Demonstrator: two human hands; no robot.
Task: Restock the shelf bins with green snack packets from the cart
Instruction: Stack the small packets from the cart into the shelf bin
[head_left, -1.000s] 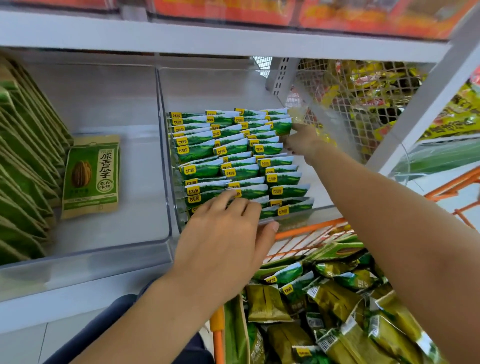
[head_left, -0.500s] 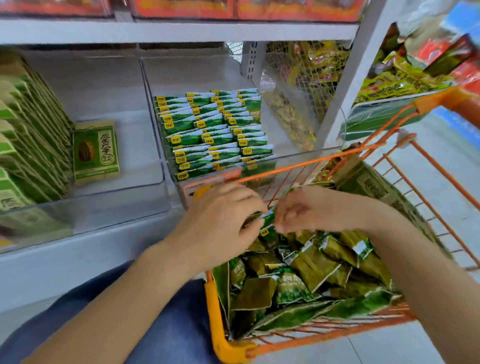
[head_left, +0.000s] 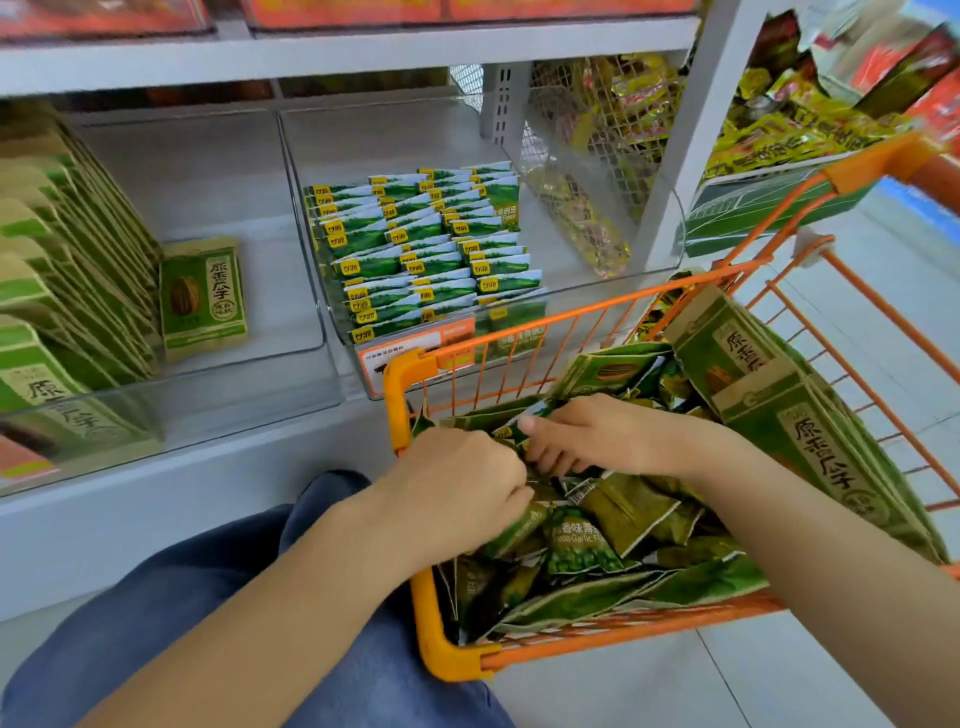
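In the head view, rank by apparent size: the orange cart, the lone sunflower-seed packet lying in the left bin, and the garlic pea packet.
1. orange cart, by far.
2. sunflower-seed packet.
3. garlic pea packet, though nearer the camera and partly buried, so unsure.

Yellow snack bags (head_left: 639, 98) behind wire mesh; blue trouser leg (head_left: 249, 597) below.

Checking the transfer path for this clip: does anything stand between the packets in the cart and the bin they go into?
Only the cart's orange front rail and the bin's clear front wall, both low, so packets must be lifted over them. Above them the way to the rows of green packets looks open. Both hands, left hand and right hand, are already among the cart packets.
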